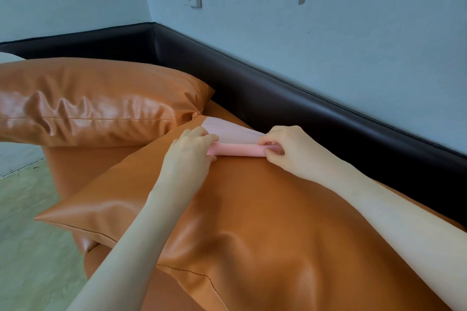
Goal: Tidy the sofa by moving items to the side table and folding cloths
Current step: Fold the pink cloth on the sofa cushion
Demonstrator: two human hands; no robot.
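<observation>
While our left hand (194,145) and right hand (283,145) pinch opposite ends of the pink cloth (235,142) with curled fingers, folding it on the orange cushion (252,209) beneath them, we judge the next move needs its rolled edge pressed flat between both grips.

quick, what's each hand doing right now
Left hand: grips the left end of the pink cloth.
Right hand: pinches its right end.
</observation>
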